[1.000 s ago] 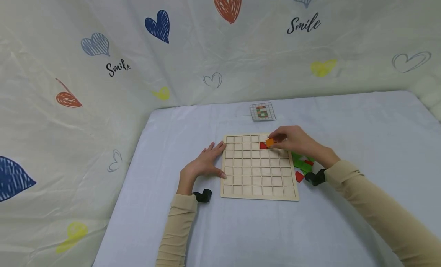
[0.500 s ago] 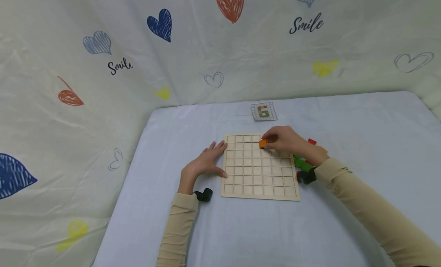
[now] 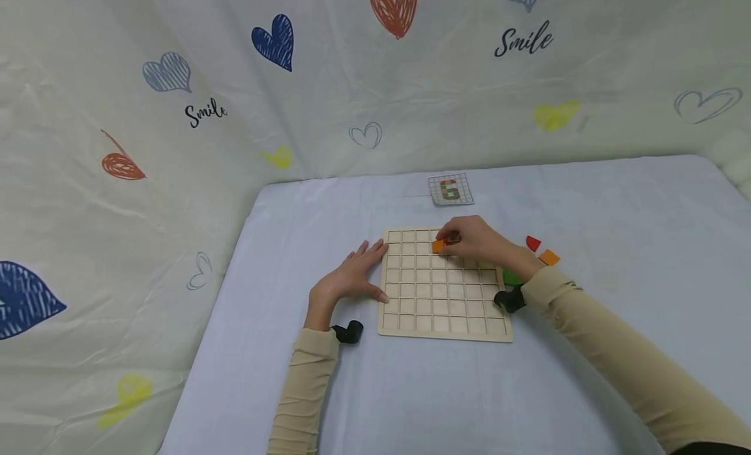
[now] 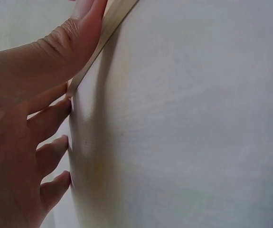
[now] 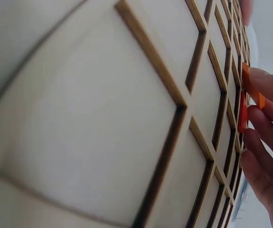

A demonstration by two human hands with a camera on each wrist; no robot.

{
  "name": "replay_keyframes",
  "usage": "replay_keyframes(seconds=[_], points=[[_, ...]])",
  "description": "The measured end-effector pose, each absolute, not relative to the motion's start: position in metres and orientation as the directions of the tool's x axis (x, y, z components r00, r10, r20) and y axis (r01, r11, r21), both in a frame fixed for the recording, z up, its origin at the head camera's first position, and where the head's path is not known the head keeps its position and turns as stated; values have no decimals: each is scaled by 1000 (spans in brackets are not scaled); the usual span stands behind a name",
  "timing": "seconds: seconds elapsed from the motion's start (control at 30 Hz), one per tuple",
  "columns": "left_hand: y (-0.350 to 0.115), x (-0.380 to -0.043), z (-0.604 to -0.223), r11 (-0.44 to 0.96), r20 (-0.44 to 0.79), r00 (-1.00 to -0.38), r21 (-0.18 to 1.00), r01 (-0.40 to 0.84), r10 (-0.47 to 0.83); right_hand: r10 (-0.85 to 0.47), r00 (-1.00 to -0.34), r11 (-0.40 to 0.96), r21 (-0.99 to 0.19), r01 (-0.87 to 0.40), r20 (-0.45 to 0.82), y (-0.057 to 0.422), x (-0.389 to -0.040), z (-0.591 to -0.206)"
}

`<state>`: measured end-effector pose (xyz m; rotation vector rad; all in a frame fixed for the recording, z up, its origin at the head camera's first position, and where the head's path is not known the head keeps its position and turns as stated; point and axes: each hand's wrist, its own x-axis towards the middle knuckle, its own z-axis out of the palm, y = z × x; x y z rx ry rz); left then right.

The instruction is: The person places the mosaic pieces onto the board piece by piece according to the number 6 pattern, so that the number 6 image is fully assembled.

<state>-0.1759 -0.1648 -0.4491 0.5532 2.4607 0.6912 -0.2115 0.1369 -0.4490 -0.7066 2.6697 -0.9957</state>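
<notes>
A pale wooden grid board (image 3: 431,290) lies on the white-covered table in the head view. My left hand (image 3: 345,282) rests along its left edge with spread fingers. In the left wrist view the thumb (image 4: 77,42) touches the board's rim. Over the board's second row from the far side, my right hand (image 3: 476,236) pinches an orange block (image 3: 438,246) between thumb and fingers. From the right wrist, this orange block (image 5: 252,85) appears tilted at the grid, beside a red piece (image 5: 242,111) in a cell. The right hand hides part of the far rows.
Right of the board lie a red piece (image 3: 533,243), an orange piece (image 3: 549,257) and green pieces (image 3: 512,277), partly hidden by the right wrist. A pattern card (image 3: 450,190) lies beyond the board. Behind it hangs a cloth (image 3: 434,116) printed with hearts.
My right hand has moved left over the board with the orange block, past the red piece. Loose pieces right of the board have come into view. The left hand stays at the edge.
</notes>
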Motion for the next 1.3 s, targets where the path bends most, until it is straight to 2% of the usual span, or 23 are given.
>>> replay_keyframes(seconds=[0.57, 1.3], points=[[-161, -178, -450, 792, -371, -780, 558, 247, 504, -504, -862, 697, -613, -372, -50, 138, -211, -450], [-163, -175, -449, 792, -380, -785, 570, 217, 489, -415, -905, 630, -689, -359, 93, 172, -178, -436]])
